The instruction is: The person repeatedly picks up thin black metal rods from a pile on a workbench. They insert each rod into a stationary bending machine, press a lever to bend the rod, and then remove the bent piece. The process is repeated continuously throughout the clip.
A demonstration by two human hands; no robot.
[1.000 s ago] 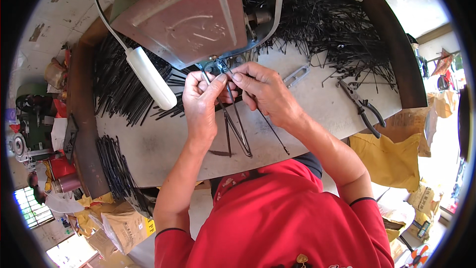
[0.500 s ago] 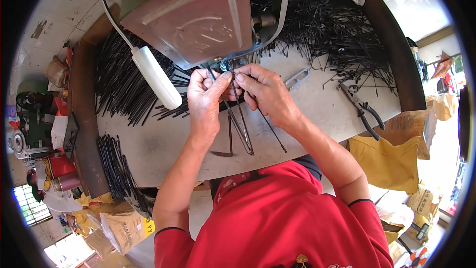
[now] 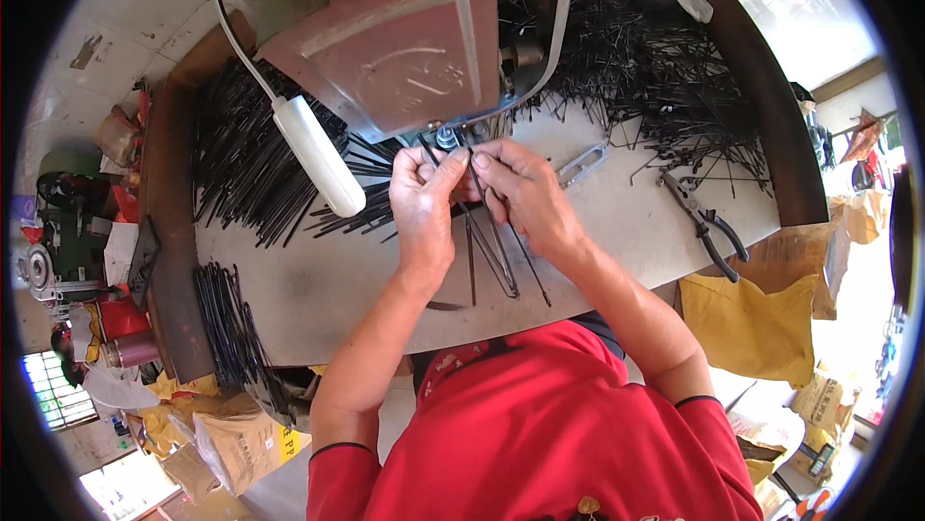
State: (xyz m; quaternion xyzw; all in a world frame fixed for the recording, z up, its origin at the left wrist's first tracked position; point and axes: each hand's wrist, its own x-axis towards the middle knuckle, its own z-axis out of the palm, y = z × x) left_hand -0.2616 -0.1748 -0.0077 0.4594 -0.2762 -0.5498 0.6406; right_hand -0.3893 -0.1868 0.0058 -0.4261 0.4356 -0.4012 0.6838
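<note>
Below the machine head [image 3: 405, 49], my two hands work close together at its small metal tool [image 3: 446, 136]. My left hand [image 3: 424, 198] is closed, thumb and fingers pinching one leg of a bent black metal rod [image 3: 496, 266]. The rod's folded end points back toward me over the table. My right hand [image 3: 530, 194] is also closed, thumb against forefinger, on the other leg of that rod near its tip. A thin straight black rod [image 3: 533, 269] sticks out beneath my right hand; whether my fingers hold it I cannot tell. The rod tips at the machine are partly hidden.
A white lamp [image 3: 318, 155] hangs left of my hands. Black rods lie in a large pile [image 3: 255, 165] at left, a tangled heap [image 3: 665, 78] at far right and a bundle [image 3: 226, 319] near the left edge. Pliers [image 3: 703, 222] rest on the metal table [image 3: 617, 218], right.
The whole view has shifted slightly, so machine and lamp appear farther right. My hands keep their grip on the bent rod and sit a little closer together, still at the machine's tool.
</note>
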